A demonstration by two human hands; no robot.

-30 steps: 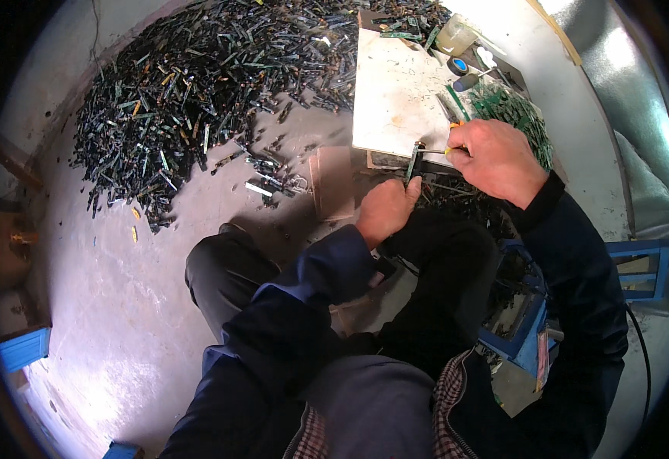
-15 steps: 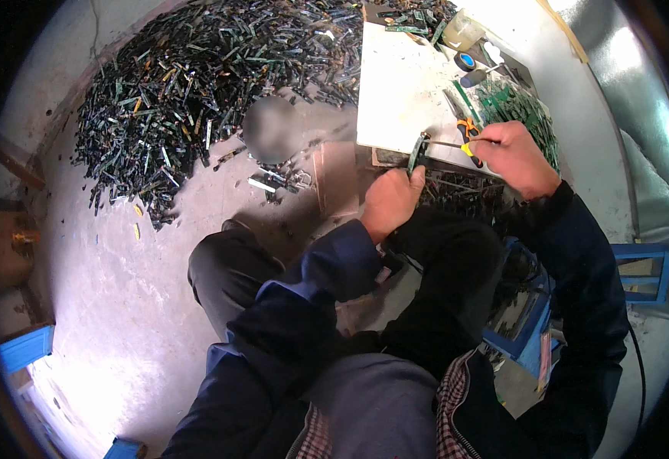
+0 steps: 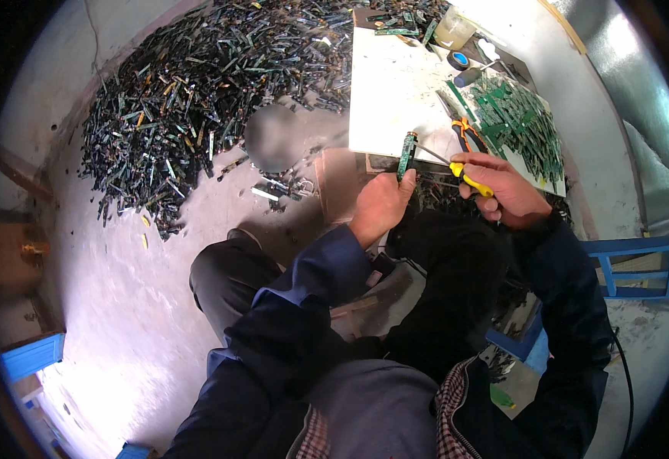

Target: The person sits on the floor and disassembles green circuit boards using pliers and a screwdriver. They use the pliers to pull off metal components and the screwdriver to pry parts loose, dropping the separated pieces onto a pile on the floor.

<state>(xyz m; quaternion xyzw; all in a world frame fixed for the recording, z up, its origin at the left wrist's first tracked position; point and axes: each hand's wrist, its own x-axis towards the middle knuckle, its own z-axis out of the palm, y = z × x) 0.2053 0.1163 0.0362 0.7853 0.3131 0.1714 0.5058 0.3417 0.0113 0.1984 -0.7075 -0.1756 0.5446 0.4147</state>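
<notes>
Between the thumb and fingers of my left hand (image 3: 383, 203) a narrow green circuit board strip (image 3: 406, 153) stands upright, close to the near edge of the white board (image 3: 392, 84). My right hand (image 3: 507, 191) is closed around the yellow and black handle of a screwdriver (image 3: 468, 177). The screwdriver's thin shaft points left, and its tip is at the upper part of the strip; whether they touch I cannot tell. Just beyond my right hand, orange-handled pliers (image 3: 468, 136) lie on the white board.
Green strips (image 3: 514, 115) are heaped on the white board's right side. A tape roll (image 3: 458, 60), a dark-handled tool (image 3: 468, 77) and a cloudy jar (image 3: 455, 29) stand farther back. A large pile of dark strips (image 3: 197, 92) covers the floor at the far left. A blue frame (image 3: 641, 268) is at right.
The strip has turned more upright in my left hand. My right hand has moved down and rolled over, showing more of the screwdriver's handle. The whole view has shifted slightly.
</notes>
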